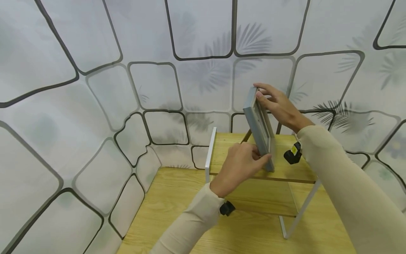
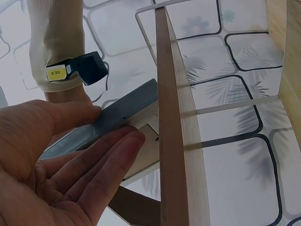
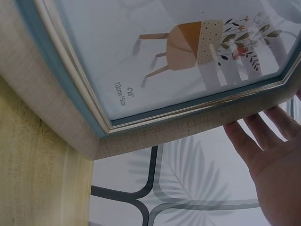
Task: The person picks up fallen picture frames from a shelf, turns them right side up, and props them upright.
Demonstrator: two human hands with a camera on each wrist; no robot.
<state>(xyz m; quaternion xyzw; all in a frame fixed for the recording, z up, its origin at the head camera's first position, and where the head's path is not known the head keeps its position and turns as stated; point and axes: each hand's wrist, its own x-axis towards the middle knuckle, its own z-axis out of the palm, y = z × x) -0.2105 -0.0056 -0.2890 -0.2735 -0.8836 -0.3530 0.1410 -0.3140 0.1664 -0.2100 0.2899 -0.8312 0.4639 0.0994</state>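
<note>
A picture frame (image 1: 257, 130) leans upright over the top of a small wooden shelf stand (image 1: 225, 150), held in both hands. Its border (image 3: 155, 136) is linen-like outside and blue with a silver line inside, around a printed chair and flowers marked 4"x6". My left hand (image 1: 239, 164) pinches the lower edge between thumb and fingers. Higher up, my right hand (image 1: 280, 106) grips the top edge, its fingertips on the border in the right wrist view. A brown support leg (image 1: 246, 136) sticks out behind the frame. Whether the frame's bottom touches the shelf I cannot tell.
The stand has a lower board (image 1: 263, 195) and white metal legs (image 1: 301, 211). It stands on a wooden surface (image 1: 177, 197). Patterned fabric walls (image 1: 203, 84) with dark outlines and leaf prints close off the back and left, close behind the stand.
</note>
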